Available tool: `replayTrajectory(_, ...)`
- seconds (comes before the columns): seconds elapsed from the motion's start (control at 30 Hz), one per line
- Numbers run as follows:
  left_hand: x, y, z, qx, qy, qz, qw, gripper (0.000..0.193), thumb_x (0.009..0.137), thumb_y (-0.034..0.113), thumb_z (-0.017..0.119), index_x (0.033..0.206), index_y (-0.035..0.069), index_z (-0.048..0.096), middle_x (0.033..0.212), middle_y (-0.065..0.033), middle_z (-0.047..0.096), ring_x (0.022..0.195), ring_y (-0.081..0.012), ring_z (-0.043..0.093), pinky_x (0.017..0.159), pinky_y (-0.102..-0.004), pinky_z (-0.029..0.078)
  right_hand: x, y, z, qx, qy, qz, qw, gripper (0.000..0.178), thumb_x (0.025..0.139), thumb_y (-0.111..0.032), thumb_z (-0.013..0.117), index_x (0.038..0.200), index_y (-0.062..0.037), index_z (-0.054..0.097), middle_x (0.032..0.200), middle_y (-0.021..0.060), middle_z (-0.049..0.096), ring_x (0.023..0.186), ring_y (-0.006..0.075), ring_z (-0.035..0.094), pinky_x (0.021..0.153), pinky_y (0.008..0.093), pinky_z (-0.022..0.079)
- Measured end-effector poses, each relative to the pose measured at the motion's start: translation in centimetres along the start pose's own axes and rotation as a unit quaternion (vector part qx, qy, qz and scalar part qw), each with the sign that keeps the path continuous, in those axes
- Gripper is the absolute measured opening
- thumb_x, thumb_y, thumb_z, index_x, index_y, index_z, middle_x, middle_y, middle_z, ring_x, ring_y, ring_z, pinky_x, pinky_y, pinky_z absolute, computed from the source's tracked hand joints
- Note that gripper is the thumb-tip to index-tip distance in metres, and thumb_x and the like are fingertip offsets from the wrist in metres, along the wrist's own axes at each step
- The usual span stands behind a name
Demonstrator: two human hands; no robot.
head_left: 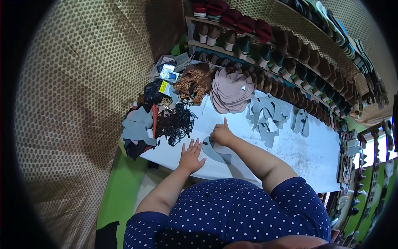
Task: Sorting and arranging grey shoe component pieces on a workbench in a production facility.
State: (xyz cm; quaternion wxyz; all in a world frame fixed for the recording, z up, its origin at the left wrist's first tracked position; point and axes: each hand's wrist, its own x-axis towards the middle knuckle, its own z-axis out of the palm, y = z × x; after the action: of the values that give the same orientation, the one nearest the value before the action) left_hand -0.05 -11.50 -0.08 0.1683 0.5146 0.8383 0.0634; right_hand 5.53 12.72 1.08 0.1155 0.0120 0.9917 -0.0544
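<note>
Left hand (192, 158): fingers spread, released | Right hand (222, 134): index extended, others curled, grip unclear | Grey piece (212, 154): just right of left fingertips

The grey cut piece (213, 155) looks matt and smooth, like the leathery pink stack (230, 97). The white desk (319, 162) is smooth but scuffed; the black bag (152, 93), glossy plastic; the dotted shirt (236, 207), matt cloth.
</note>
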Motion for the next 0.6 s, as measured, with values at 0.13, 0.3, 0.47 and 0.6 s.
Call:
replayTrajectory(0.13, -0.1, -0.3, 0.3, -0.007, 0.011, 0.002, 1.0, 0.084, 0.091, 0.051, 0.056, 0.158, 0.01, 0.029, 0.168, -0.0105, 0.02, 0.156, -0.0286, 0.015, 0.123, -0.057, 0.005, 0.0, 0.1, 0.1, 0.021, -0.014, -0.004, 1.0, 0.012, 0.079, -0.023, 0.071, 0.088, -0.0207, 0.077, 0.093, -0.0003, 0.07, 0.11, 0.0217, 0.06, 0.111, 0.0799, 0.015)
replayTrajectory(0.3, -0.1, -0.2, 0.2, -0.014, 0.019, 0.003, 1.0, 0.082, 0.09, 0.051, 0.057, 0.157, 0.01, 0.032, 0.168, -0.0099, 0.021, 0.156, -0.0275, 0.015, 0.123, -0.0568, 0.005, -2.2, -0.1, 2.6, 0.037, 0.132, -0.026, 0.99, 0.014, 0.082, -0.023, 0.07, 0.094, -0.0215, 0.076, 0.104, -0.0024, 0.069, 0.119, 0.0193, 0.058, 0.112, 0.0783, 0.018)
replayTrajectory(0.47, -0.1, 0.0, 0.1, -0.008, 0.012, 0.0, 1.0, 0.082, 0.091, 0.05, 0.057, 0.158, 0.011, 0.031, 0.168, -0.0098, 0.021, 0.156, -0.0273, 0.015, 0.123, -0.0572, 0.006, -5.4, -0.1, 5.3, 0.027, 0.192, -0.041, 0.98, 0.031, 0.086, -0.03, 0.067, 0.117, -0.0264, 0.07, 0.125, -0.0053, 0.065, 0.134, 0.0199, 0.049, 0.112, 0.0766, 0.017)
replayTrajectory(0.6, 0.1, -0.2, 0.5, -0.042, 0.02, 0.001, 0.999, 0.074, 0.092, 0.05, 0.056, 0.156, 0.016, 0.038, 0.168, -0.0127, 0.019, 0.156, -0.0311, 0.013, 0.122, -0.0593, 0.004, -7.2, -0.2, 5.2, 0.01, 0.181, -0.021, 0.983, 0.051, 0.09, -0.044, 0.061, 0.139, -0.0315, 0.059, 0.148, -0.0037, 0.052, 0.148, 0.0247, 0.034, 0.114, 0.0757, 0.012)
